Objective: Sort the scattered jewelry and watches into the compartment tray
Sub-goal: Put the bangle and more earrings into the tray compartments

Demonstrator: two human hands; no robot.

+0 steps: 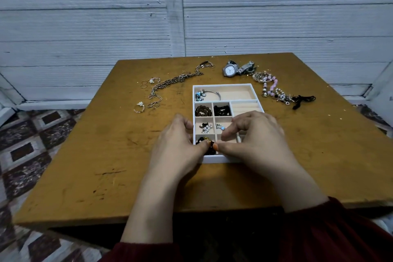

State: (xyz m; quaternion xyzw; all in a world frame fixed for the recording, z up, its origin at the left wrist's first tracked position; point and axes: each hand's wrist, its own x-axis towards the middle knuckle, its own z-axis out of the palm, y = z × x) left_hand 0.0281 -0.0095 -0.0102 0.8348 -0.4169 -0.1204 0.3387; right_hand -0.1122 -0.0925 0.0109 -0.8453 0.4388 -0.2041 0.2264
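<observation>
Two forearms in dark red sleeves reach forward. The left hand and the right hand meet thumb to thumb, together pinching a black beaded piece over the near-left compartment of the white tray, which lies at the middle of the brown surface.

Already sorted:
- a silver bangle with blue charms in the wide far compartment;
- brown beads and black beads in adjoining cells;
- pearl pieces and a blue-stone piece in the next row.

The ridged section looks unfilled.

Left to sort:
- far left, well apart from the tray, chains, thin rings and a pearl ring;
- beyond the tray, two watches;
- far right, a heap of pink beads and a black cord.

By this count, roughly half of the sorting appears done.
</observation>
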